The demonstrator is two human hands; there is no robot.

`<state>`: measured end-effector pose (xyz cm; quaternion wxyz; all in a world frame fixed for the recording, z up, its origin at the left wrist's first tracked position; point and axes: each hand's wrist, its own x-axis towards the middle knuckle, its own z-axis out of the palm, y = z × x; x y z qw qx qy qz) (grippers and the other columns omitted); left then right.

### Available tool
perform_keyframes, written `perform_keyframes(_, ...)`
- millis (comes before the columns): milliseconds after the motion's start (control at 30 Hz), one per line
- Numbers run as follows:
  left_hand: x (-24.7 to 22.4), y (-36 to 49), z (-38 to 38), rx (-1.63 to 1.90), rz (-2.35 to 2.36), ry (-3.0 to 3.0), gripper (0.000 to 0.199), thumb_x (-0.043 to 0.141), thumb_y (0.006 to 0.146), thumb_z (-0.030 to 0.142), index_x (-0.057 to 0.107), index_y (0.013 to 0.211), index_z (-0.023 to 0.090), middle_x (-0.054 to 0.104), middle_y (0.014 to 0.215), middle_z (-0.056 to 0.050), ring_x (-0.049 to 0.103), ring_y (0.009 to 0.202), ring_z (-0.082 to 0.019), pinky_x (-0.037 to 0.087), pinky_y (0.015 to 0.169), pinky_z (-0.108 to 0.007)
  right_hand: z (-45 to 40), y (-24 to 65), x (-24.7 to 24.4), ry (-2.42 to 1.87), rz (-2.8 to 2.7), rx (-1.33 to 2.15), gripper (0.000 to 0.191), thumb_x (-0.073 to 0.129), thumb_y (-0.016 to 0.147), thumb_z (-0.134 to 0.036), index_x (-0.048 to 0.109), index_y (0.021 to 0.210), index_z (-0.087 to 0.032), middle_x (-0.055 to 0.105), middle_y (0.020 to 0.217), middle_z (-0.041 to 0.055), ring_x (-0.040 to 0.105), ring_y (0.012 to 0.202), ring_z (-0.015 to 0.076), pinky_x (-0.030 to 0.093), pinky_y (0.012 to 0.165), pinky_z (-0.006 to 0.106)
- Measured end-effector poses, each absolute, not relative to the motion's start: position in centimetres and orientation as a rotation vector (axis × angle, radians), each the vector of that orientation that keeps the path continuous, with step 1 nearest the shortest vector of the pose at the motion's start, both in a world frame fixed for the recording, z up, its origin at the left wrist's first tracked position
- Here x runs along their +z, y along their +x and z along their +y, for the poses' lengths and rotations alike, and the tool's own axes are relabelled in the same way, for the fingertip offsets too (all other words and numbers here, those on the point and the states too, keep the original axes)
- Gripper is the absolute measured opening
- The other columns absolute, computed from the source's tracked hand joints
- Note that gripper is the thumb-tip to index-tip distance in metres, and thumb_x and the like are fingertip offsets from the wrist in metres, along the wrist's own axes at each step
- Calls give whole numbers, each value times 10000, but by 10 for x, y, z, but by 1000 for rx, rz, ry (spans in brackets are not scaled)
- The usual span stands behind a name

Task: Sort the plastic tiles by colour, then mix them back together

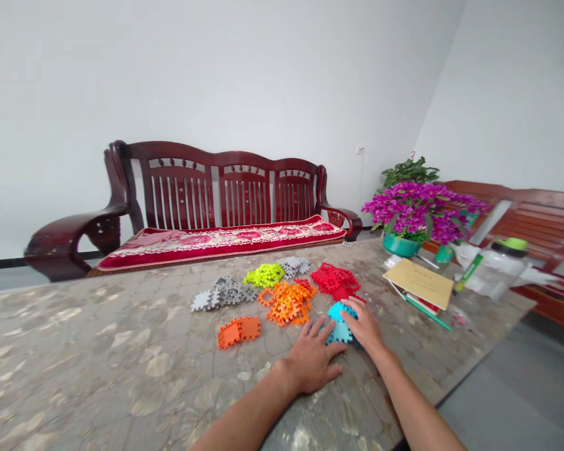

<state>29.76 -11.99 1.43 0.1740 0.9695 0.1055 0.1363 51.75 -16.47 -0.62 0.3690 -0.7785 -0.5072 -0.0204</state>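
Blue tiles (339,332) lay on the worktop (122,376) between both hands. The left hand (310,357) had its grip spread wide beside them; the right hand (363,324) rested over their edge, its hold impossible to tell. Grey tiles (214,299), green tiles (263,274), orange tiles (289,307) and red tiles (341,292) already lay grouped by colour, though some red sat against orange.
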Motion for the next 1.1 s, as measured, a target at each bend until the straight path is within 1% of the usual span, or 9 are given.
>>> perform_keyframes(133, 15, 290, -117, 400, 274, 2743, 427, 579, 870, 458, 569, 1283, 348, 331, 1553, -64, 200, 1451, -353, 202, 1141, -606, -162, 521, -9, -1932, -1246, -78, 425, 479, 823, -438, 692, 1103, -200, 664, 1188, 94, 568, 1169, 248, 415, 1033, 424)
perform_keyframes(233, 21, 275, -117, 422, 214, 2769, 380, 596, 865, 407, 601, 1240, 344, 349, 1541, -49, 202, 1454, -332, 230, 1147, -568, -163, 521, -14, -1961, -1161, -117, 472, 397, 847, -444, 681, 1109, -173, 667, 1172, 127, 571, 1151, 267, 411, 1023, 453)
perform_keyframes(333, 29, 252, -112, 466, 226, 2806, 336, 603, 859, 329, 629, 1194, 320, 389, 1518, -40, 244, 1441, -309, 253, 1152, -532, -161, 516, -18, -1995, -1106, -138, 484, 369, 849, -439, 673, 1118, -176, 687, 1124, 126, 593, 1091, 276, 414, 1002, 473)
perform_keyframes(533, 36, 177, -74, 720, 640, 2827, 379, 513, 862, 146, 635, 1191, 286, 510, 1421, -41, 373, 1370, -254, 337, 1125, -468, -155, 484, 0, -1966, -1108, -305, 434, 385, 875, -405, 678, 1102, -177, 640, 1210, 141, 539, 1149, 285, 358, 1036, 479)
perform_keyframes(600, 34, 145, -58, 819, 878, 2807, 327, 480, 895, 182, 662, 1145, 288, 561, 1362, -47, 422, 1331, -254, 366, 1101, -470, -152, 459, 12, -1844, -1219, -390, 395, 386, 893, -370, 677, 1095, -194, 636, 1222, 118, 528, 1162, 267, 357, 1044, 461)
perform_keyframes(667, 31, 115, -45, 818, 1176, 2763, 299, 489, 893, 205, 681, 1110, 278, 593, 1318, -56, 455, 1300, -268, 383, 1081, -469, -148, 425, 23, -1694, -1360, -337, 346, 402, 894, -310, 680, 1067, -200, 656, 1179, 102, 549, 1133, 237, 388, 1028, 417)
perform_keyframes(833, 18, 57, -38, 445, 1921, 2558, 403, 481, 910, 284, 585, 1296, 229, 534, 1384, -115, 391, 1342, -334, 333, 1077, -505, -129, 346, 27, -1553, -1566, 89, 304, 421, 850, -168, 688, 982, -228, 700, 1040, 56, 613, 1015, 184, 454, 929, 313)
perform_keyframes(967, 8, 40, -42, 284, 2077, 2465, 435, 393, 952, 357, 532, 1345, 233, 488, 1428, -109, 389, 1345, -301, 309, 1080, -479, -113, 330, 9, -1651, -1411, 261, 287, 420, 830, -197, 684, 942, -213, 718, 972, 49, 639, 952, 182, 464, 873, 283)
perform_keyframes(1100, 5, 43, -44, 277, 2070, 2500, 432, 372, 954, 350, 529, 1342, 243, 485, 1433, -109, 390, 1347, -278, 288, 1086, -459, -106, 340, -5, -1721, -1298, 301, 379, 331, 847, -224, 655, 1035, -167, 701, 768, 36, 645, 709, 173, 483, 682, 260)
